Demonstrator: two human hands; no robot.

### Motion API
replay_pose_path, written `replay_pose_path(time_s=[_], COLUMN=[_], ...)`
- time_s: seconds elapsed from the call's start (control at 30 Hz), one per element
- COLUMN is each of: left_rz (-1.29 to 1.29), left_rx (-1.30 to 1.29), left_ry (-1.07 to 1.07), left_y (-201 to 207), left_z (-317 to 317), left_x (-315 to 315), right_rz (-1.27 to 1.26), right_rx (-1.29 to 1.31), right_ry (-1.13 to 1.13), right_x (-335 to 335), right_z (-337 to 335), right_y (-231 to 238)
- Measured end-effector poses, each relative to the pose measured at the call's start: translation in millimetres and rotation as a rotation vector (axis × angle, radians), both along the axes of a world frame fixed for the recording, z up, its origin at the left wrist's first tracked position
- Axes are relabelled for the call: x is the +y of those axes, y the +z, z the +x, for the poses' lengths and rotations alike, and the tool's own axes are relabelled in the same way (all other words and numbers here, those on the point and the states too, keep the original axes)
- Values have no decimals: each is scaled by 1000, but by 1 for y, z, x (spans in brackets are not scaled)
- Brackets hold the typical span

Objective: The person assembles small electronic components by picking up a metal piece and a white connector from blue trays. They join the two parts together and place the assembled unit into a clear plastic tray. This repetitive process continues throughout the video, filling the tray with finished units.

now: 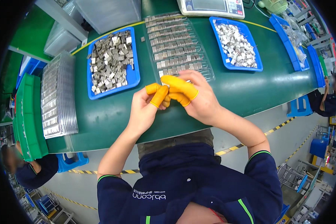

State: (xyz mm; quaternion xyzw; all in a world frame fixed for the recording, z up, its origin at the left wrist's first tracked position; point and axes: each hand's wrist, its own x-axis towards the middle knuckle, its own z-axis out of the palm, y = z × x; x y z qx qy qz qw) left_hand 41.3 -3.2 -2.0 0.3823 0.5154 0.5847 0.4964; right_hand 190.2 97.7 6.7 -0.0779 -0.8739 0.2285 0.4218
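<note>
My left hand point(142, 111) and my right hand point(202, 98) meet above the near end of a clear plastic tray point(209, 71). Yellow finger cots cover the thumbs and some fingers of both. Their fingertips are pinched together around a small silver-white piece point(166, 85), mostly hidden by the fingers. Rows of small metal parts point(173, 49) fill the tray beyond my hands. To the left, a blue tray point(136, 71) holds a heap of loose grey metal parts point(110, 59). Toward the right, another blue tray point(258, 61) holds small white and silver pieces point(236, 44).
At the far left stand stacked clear trays point(59, 97) with parts, beside green bins point(30, 115). A weighing scale point(212, 8) sits at the back. Blue bins point(293, 48) with plastic bags line the right. Other people point(326, 99) sit at both ends of the green table point(100, 119).
</note>
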Motion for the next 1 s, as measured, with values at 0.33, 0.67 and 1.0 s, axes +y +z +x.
replay_pose_path(time_s=[0.33,0.67,1.0], left_rz=[198,118,64], left_rx=[4,-185,-10], left_ry=[295,374,452], left_y=[-4,-15,-21], left_z=[30,62,46], left_x=[-17,-19,-21], right_rz=[-108,-4,-4], right_rx=[16,-123,-224], right_ry=[-126,-279,-315], right_x=[-12,-23,18], right_z=[6,20,9], right_y=[7,4,-17])
